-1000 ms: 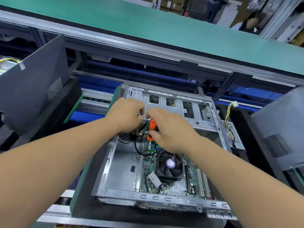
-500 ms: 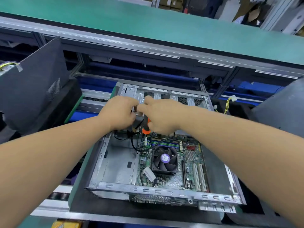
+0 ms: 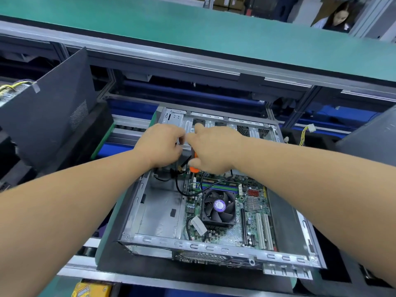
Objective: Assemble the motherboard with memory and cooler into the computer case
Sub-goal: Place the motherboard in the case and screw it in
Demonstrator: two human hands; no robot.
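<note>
The computer case (image 3: 150,211) lay on its side, open face up, on a dark pad on the conveyor in front of the green bench (image 3: 150,24). Inside it, the motherboard (image 3: 252,206) sat flat against the case floor toward the right, with the cooler (image 3: 219,205) and its purple-labelled fan on top near the board's middle. Green and blue memory slots (image 3: 218,186) ran just beyond the cooler. A black cable (image 3: 182,189) looped from the far left corner of the case down toward the board.

Both hands met over the far end of the case, near the drive bays. The left hand (image 3: 159,144) had its fingers curled inward at the far wall; what they gripped could not be told, since the hand hid it. The right hand (image 3: 212,150) was wrapped around an orange-handled screwdriver (image 3: 194,162), whose handle showed below the palm, with its forefinger stretched toward the left hand's fingertips.

Dark case panels (image 3: 49,108) leaned at the left and right edges.
</note>
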